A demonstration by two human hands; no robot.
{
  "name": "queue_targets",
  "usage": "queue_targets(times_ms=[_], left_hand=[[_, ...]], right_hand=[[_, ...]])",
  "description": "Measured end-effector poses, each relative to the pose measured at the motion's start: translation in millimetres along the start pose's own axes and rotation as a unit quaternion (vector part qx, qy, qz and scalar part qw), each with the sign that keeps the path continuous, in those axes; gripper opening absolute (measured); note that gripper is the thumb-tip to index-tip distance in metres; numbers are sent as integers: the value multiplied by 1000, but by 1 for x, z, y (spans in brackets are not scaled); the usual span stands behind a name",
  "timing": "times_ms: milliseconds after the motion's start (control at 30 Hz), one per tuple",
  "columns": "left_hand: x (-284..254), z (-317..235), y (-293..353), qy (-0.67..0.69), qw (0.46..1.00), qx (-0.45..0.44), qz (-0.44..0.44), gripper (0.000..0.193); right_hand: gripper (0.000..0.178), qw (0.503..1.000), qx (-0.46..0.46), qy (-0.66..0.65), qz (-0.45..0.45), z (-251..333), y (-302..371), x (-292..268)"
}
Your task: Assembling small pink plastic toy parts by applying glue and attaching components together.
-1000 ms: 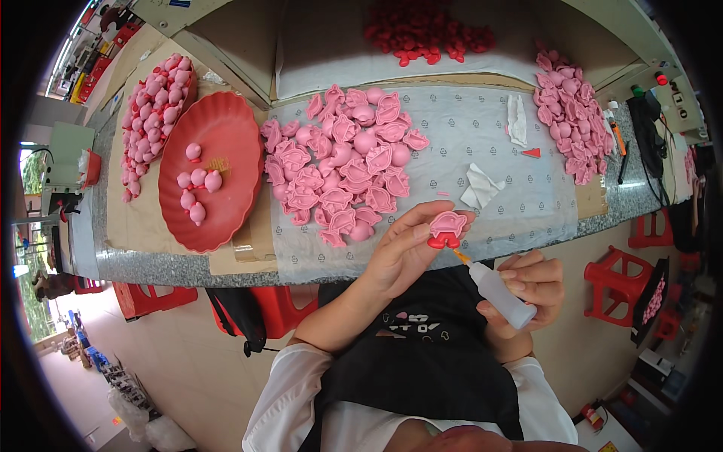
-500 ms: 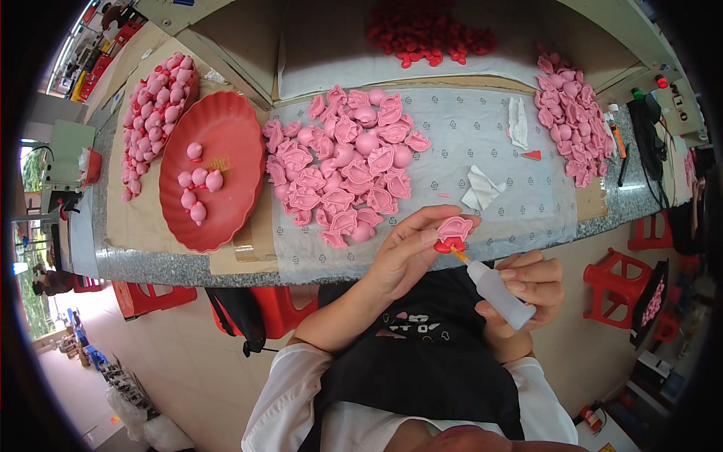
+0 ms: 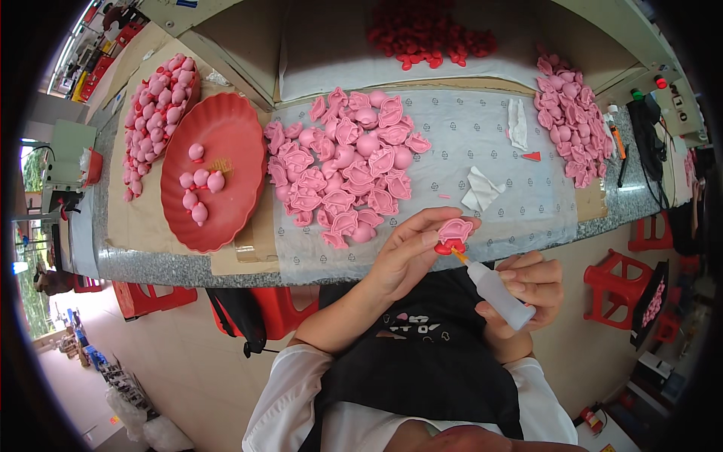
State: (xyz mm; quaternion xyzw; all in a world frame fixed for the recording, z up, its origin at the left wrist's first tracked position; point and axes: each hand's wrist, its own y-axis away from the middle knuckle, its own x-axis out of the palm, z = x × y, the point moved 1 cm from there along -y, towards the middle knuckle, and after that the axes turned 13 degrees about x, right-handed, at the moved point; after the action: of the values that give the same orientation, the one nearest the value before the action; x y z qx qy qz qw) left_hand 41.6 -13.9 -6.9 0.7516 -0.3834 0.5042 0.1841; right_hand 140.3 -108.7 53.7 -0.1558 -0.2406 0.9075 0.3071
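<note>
A white shirt [image 3: 358, 423] with loose sleeves [image 3: 285, 393] shows under a black apron [image 3: 422, 377] printed with small pale shapes [image 3: 422, 328]

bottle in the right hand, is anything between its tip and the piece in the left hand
Nothing visible: the bottle in the right hand has its orange tip at the piece in the left hand.

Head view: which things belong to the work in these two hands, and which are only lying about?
Belong to the work:
pink-and-red piece, in the left hand
white bottle, in the right hand, its tip at the piece's red part
pink pieces in the middle heap, probably

Seem only lying about:
crumpled white paper
red scrap
orange-handled tool
</note>
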Motion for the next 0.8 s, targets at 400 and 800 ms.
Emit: queue_targets(times_ms=[400, 800], left_hand=[[1, 2, 2, -16, 1000, -6, -2, 36], [1, 3, 3, -14, 1000, -13, -4, 35]], right_hand=[[40, 999, -17, 34, -11, 1, 0, 0], [40, 1000, -14, 27, -2, 1, 2, 1]])
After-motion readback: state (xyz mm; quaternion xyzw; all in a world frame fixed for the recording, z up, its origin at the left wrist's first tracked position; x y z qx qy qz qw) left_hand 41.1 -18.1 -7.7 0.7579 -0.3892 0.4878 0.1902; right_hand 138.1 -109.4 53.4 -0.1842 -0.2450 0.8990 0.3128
